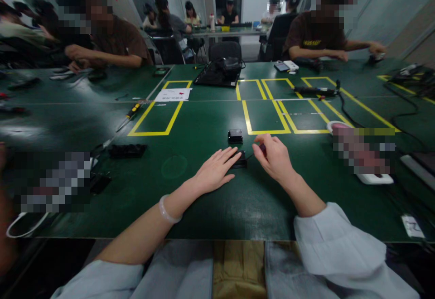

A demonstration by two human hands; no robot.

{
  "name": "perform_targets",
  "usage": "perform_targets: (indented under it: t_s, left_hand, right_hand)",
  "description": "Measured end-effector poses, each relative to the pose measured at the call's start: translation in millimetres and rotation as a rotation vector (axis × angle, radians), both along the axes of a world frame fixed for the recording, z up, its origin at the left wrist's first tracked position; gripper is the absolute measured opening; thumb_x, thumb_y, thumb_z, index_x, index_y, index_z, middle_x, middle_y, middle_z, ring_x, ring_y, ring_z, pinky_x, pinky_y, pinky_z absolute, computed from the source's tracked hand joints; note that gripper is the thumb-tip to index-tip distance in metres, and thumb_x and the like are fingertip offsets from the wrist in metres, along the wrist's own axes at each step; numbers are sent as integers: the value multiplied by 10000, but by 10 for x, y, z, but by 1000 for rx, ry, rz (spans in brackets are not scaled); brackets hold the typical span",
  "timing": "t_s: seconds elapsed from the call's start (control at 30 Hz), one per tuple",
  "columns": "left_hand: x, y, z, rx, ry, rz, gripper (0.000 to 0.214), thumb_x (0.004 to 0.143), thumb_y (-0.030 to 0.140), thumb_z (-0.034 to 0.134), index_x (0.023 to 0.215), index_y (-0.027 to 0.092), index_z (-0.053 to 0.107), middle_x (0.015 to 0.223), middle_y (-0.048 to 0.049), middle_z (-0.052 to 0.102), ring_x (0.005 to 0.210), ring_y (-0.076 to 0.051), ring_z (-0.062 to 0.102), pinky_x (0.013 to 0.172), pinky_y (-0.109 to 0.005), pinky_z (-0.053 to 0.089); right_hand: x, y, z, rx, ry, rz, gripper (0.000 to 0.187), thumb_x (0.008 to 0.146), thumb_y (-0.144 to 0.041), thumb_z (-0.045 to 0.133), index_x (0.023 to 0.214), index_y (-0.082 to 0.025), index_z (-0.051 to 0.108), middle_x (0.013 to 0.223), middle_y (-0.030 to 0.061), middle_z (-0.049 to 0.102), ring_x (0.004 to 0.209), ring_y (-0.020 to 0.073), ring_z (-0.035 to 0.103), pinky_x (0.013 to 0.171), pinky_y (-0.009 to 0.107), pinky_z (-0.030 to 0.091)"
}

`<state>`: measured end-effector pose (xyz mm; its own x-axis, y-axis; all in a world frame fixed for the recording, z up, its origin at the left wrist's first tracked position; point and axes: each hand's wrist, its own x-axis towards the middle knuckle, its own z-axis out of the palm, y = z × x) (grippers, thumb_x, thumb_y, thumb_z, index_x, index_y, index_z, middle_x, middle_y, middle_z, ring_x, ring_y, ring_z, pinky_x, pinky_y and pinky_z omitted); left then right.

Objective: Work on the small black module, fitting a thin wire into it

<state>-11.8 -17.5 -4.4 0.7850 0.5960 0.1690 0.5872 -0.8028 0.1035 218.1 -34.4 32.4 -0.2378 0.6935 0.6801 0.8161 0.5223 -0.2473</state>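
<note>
My left hand (217, 171) lies flat with its fingers stretched out, the fingertips resting on a small black part (242, 161) on the green table. Part of that piece is hidden under the fingers. To its right, my right hand (274, 158) is closed around what looks like a small dark-handled screwdriver (263, 147). Its thin dark shaft points left toward the black part; whether the tip touches cannot be seen. Just beyond my left fingertips stands a small black block (235, 136), apart from both hands.
Yellow tape outlines (268, 131) mark the green table (204, 219). A yellow-and-black screwdriver (133, 110) and a black strip-like part (127, 150) lie left. Blurred-out devices (363, 149) flank both sides. A black tray-like panel (217, 79) sits ahead. Co-workers (115, 40) sit across.
</note>
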Motion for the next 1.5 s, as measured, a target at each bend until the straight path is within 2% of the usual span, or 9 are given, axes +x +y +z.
perform_targets:
  t_s: [0.17,0.4,0.63,0.87,1.1,1.33,1.5]
  left_hand:
    - [6,-5,-19,37,23,-8,721,937,376,527,1525,219,141,1594,-100,166,1475,-246,161,1190,-427,190]
    - [19,-18,9,33,49,-7,747,925,380,548,1522,192,140,1597,-110,141,1478,-238,146,1202,-403,176]
    - [10,-19,-15,17,12,-21,729,944,380,510,1525,212,104,1596,-119,143,1462,-246,211,1185,-423,213]
    - [8,-22,9,-16,0,-22,739,934,367,525,1523,216,104,1598,-120,137,1441,-257,268,1158,-414,276]
    - [10,-19,29,-67,7,-4,748,918,347,555,1519,220,130,1594,-121,158,1373,-266,387,1108,-395,344]
    - [5,-12,25,-84,-3,-4,748,916,338,562,1520,236,131,1599,-109,141,1370,-261,391,1100,-389,354]
    - [-4,-9,21,-85,-11,-6,742,922,346,556,1521,253,128,1600,-101,144,1371,-259,389,1098,-391,355]
  right_hand:
    - [6,0,1,11,-5,-4,135,951,-332,464,904,-218,518,725,12,612,615,157,502,670,291,408]
    - [-3,3,8,4,8,-2,102,946,-255,427,934,-212,518,723,17,604,622,164,494,663,293,407]
    - [-4,6,-18,8,16,-4,113,925,-209,416,986,-204,510,745,22,619,634,167,516,701,309,423]
    - [2,4,-13,14,15,-4,93,935,-296,472,909,-215,511,751,20,623,626,159,505,682,298,420]
    - [0,20,-35,26,46,-16,121,922,-213,421,990,-206,520,741,20,626,638,171,524,723,315,432]
    - [16,20,-49,7,26,-14,112,920,-313,491,939,-211,533,688,5,588,643,171,514,692,302,415]
    - [5,15,-34,7,38,-22,95,919,-242,449,962,-206,526,730,17,608,640,168,512,693,301,421]
